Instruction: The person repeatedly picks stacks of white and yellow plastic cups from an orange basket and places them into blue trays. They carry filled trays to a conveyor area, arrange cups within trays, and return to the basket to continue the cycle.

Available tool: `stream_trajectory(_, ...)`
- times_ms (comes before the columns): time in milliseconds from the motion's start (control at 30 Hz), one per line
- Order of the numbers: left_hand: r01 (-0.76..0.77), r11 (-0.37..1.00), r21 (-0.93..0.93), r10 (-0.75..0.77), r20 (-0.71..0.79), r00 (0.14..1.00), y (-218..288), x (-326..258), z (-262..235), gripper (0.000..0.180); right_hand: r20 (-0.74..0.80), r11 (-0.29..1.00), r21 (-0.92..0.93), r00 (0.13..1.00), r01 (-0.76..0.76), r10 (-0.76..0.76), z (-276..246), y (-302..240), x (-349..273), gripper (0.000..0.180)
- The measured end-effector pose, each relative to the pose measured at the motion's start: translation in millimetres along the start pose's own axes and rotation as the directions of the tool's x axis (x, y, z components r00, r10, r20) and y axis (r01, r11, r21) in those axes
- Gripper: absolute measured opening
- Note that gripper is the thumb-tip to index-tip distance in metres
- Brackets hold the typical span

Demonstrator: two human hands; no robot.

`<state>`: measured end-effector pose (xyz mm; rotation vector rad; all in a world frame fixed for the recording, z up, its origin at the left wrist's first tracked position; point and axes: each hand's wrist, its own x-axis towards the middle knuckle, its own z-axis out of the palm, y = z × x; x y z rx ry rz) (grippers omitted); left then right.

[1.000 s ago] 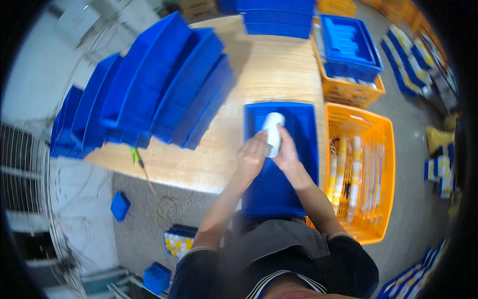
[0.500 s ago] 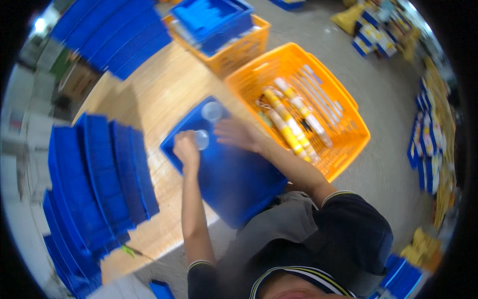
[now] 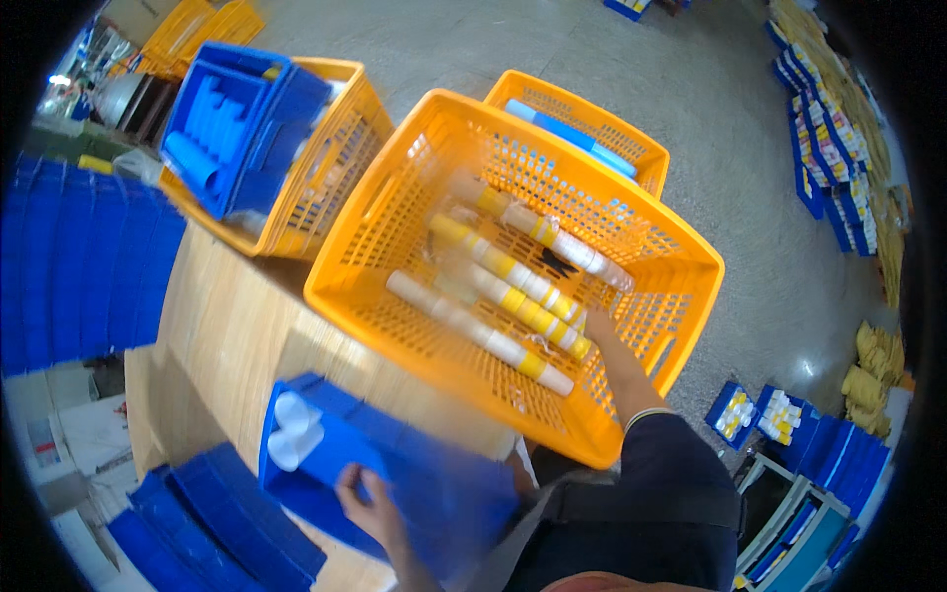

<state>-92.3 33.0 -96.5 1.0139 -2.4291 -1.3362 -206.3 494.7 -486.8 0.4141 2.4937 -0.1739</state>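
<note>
Reaching into the orange basket, the right hand touches a yellow-banded sleeve of cups; whether its fingers grip I cannot tell. The left hand rests fingers-curled on the blue bin at the wooden table's near edge. Only two white cups lie in that bin; several sleeves remain in the basket.

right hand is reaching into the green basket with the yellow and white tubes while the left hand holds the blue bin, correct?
Not quite: the basket is orange, not green, as the head view shows. The right hand does reach into it beside the yellow and white tubes, and the left hand holds the blue bin.
</note>
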Motion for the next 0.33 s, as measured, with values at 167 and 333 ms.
stream_trajectory(167, 0.157, 0.988, -0.013, -0.139, 0.389, 0.91, -13, -79, 69, 0.068, 0.119, 0.989, -0.027, 0.982, -0.144, 0.146, 55, 20, 25, 0.053)
stream_trajectory(333, 0.035, 0.992, 0.125, -0.085, 0.423, 0.902, -17, -88, 69, 0.081, 0.508, 0.996, -0.053, 0.861, 0.066, -0.03, -24, -1, -3, 0.102)
